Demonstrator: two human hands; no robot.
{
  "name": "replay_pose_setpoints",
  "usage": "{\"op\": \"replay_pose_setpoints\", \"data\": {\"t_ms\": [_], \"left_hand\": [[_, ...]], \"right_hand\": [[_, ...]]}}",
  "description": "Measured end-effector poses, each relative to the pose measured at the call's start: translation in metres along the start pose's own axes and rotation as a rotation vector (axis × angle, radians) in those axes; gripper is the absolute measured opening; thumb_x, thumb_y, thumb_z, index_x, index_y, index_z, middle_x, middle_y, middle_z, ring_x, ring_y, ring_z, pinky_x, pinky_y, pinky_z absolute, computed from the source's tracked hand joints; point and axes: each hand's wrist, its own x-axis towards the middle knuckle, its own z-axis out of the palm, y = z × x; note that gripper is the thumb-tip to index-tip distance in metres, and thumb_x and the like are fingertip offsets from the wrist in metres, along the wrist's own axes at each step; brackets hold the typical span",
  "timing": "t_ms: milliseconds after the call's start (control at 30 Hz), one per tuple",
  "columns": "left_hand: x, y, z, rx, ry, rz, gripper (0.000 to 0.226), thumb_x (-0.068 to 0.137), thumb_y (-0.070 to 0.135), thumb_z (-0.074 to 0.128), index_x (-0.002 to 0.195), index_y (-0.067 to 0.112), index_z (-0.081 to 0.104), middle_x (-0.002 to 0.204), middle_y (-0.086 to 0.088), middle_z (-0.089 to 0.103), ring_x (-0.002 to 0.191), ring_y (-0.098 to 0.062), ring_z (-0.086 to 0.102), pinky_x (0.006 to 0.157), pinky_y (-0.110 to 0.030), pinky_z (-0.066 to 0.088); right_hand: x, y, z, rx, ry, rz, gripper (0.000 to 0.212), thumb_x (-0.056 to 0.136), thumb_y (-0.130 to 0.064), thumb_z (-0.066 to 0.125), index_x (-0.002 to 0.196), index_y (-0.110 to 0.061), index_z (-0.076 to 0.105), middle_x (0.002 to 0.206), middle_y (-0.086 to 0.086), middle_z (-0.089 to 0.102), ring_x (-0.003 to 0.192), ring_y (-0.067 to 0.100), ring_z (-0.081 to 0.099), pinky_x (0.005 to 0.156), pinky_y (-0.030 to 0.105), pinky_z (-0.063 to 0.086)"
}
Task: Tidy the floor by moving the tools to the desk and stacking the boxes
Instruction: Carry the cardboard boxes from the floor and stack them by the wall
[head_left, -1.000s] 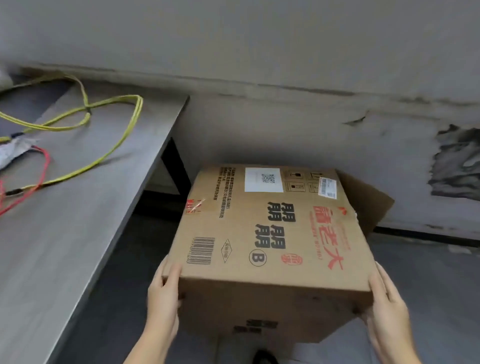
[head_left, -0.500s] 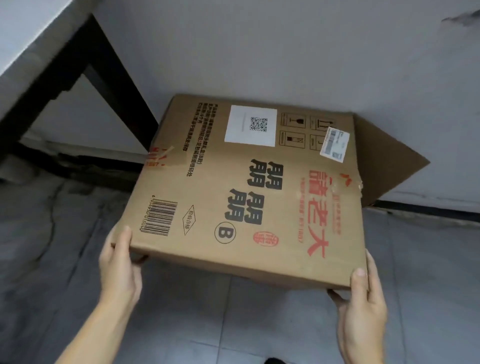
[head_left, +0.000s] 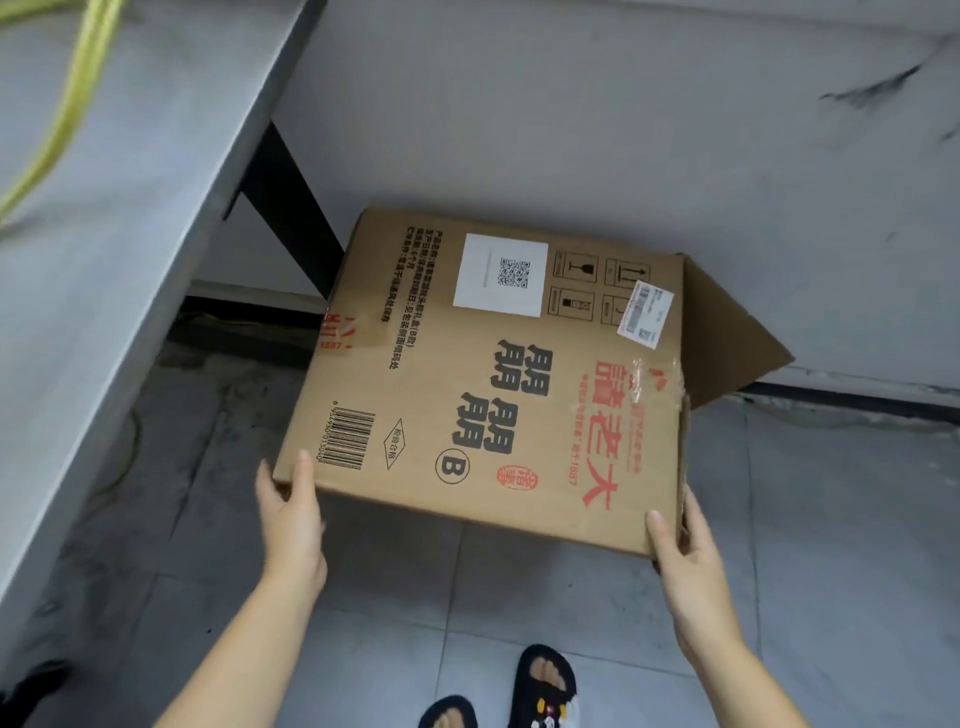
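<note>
Both hands, the left hand (head_left: 291, 514) and right hand (head_left: 685, 551), grip the near corners of a printed brown cardboard box (head_left: 488, 384), held tilted above the grey tiled floor (head_left: 831, 519) beside the grey desk (head_left: 130, 218). No stack shows yet, so stacking seems unfinished; no tools are visible.

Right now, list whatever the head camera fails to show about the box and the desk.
- Cardboard box: underside and contents, hidden by its own printed top panel; whether it rests on the floor cannot be told.
- Left hand and right hand: fingers hidden under the box's near corners.
- Desk and yellow cable: cut off by the left edge.
- Small label: print too small.
</note>
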Motion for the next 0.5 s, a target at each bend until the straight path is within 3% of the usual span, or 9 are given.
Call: {"op": "replay_pose_setpoints", "data": {"t_ms": [67, 167, 267, 367, 500], "left_hand": [[-0.018, 0.010, -0.005, 0.034, -0.032, -0.001, 0.067, 0.096, 0.039, 0.048, 0.150, 0.028, 0.011, 0.156, -0.001, 0.019, 0.140, -0.020, 0.026, 0.112, -0.051, 0.026], [-0.047, 0.027, -0.013, 0.090, -0.114, 0.000, 0.070, 0.095, 0.037, 0.050, 0.150, 0.030, 0.008, 0.157, -0.001, 0.016, 0.142, -0.018, 0.023, 0.115, -0.049, 0.023], [-0.080, 0.046, -0.018, 0.149, -0.208, 0.018, 0.070, 0.094, 0.035, 0.052, 0.150, 0.032, 0.010, 0.157, 0.001, 0.019, 0.142, -0.017, 0.023, 0.115, -0.046, 0.023], [-0.118, 0.073, -0.026, 0.255, -0.340, 0.094, 0.064, 0.094, 0.031, 0.053, 0.148, 0.031, 0.018, 0.153, 0.002, 0.029, 0.137, -0.014, 0.031, 0.113, -0.037, 0.027], [-0.192, 0.126, -0.051, 0.404, -0.563, 0.268, 0.056, 0.093, 0.020, 0.056, 0.141, 0.033, 0.031, 0.138, 0.004, 0.047, 0.125, -0.005, 0.044, 0.106, -0.027, 0.033]], "right_hand": [[-0.010, -0.010, -0.006, -0.106, 0.018, 0.063, 0.065, 0.093, -0.033, 0.054, 0.149, -0.031, 0.020, 0.154, -0.001, 0.028, 0.138, 0.016, 0.031, 0.115, 0.040, 0.026], [-0.031, -0.034, -0.018, -0.206, 0.019, 0.086, 0.075, 0.092, -0.034, 0.056, 0.150, -0.031, 0.008, 0.158, -0.004, 0.015, 0.143, 0.017, 0.020, 0.115, 0.039, 0.021], [-0.056, -0.066, -0.027, -0.295, -0.040, 0.033, 0.073, 0.093, -0.032, 0.054, 0.151, -0.031, 0.009, 0.158, -0.005, 0.013, 0.144, 0.017, 0.016, 0.113, 0.037, 0.019], [-0.091, -0.105, -0.034, -0.382, -0.105, -0.083, 0.070, 0.094, -0.032, 0.053, 0.150, -0.029, 0.012, 0.157, -0.004, 0.016, 0.143, 0.012, 0.015, 0.110, 0.027, 0.015], [-0.164, -0.163, -0.052, -0.451, -0.238, -0.233, 0.063, 0.094, -0.032, 0.053, 0.146, -0.035, 0.019, 0.143, -0.018, 0.025, 0.128, -0.006, 0.022, 0.104, 0.014, 0.018]]}}
